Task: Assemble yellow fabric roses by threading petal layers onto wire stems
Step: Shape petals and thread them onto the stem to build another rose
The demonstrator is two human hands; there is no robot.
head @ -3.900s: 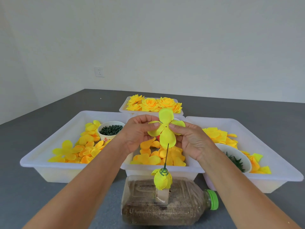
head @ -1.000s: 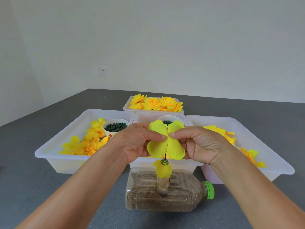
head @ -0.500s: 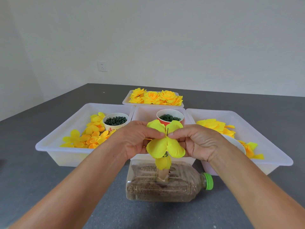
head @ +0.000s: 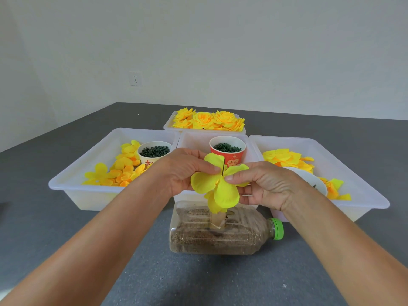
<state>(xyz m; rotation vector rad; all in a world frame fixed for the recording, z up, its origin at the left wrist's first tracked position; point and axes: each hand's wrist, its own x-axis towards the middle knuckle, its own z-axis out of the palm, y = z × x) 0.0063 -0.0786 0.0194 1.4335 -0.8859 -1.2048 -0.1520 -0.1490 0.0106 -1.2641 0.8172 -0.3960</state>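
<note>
Petal layer (head: 215,186) now sits low on the wire stem (head: 223,165), whose tip pokes up above it; a second ago the layer was higher with the green ring showing beneath, so it has slid down onto the bud (head: 216,207). Left hand (head: 183,171) and right hand (head: 262,184) both pinch the layer at its centre, fingertips beside the wire. Stem stands in a sand-filled bottle (head: 220,235) lying on the grey table (head: 66,239). Behind: white trays (head: 72,191) of loose petals, red cup (head: 228,155), finished roses (head: 207,120). Probably next: seat this layer snug, then fetch another.
</note>
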